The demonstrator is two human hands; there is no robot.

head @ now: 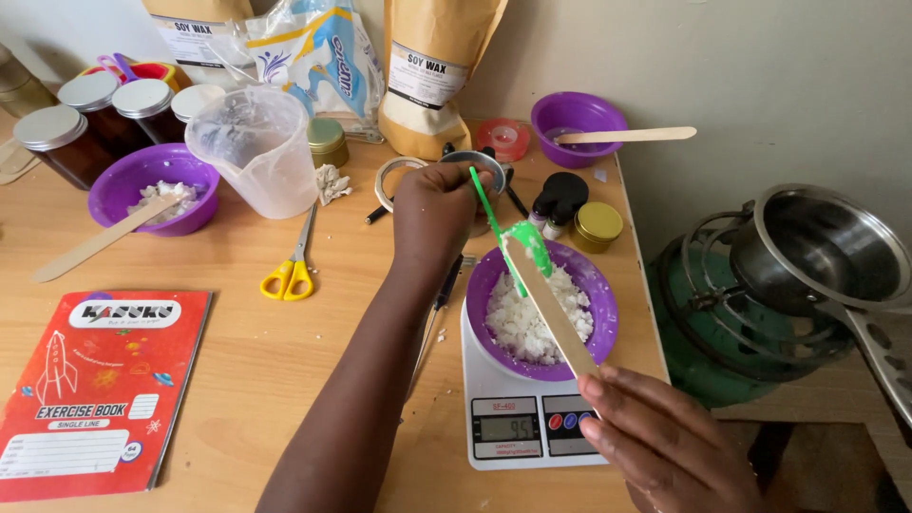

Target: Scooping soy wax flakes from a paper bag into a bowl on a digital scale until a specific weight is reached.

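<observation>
The left hand (435, 211) grips a green spoon (525, 239) over the purple bowl (602, 294) of white wax flakes (527, 318) on the kitchen scale (518, 432). The right hand (665, 442) pinches a wooden stick (551, 309), its tip against the spoon's bowl. She seems to be scraping flakes off while weighing; next likely calls for a careful downward stroke, keeping the flakes inside the bowl.
</observation>
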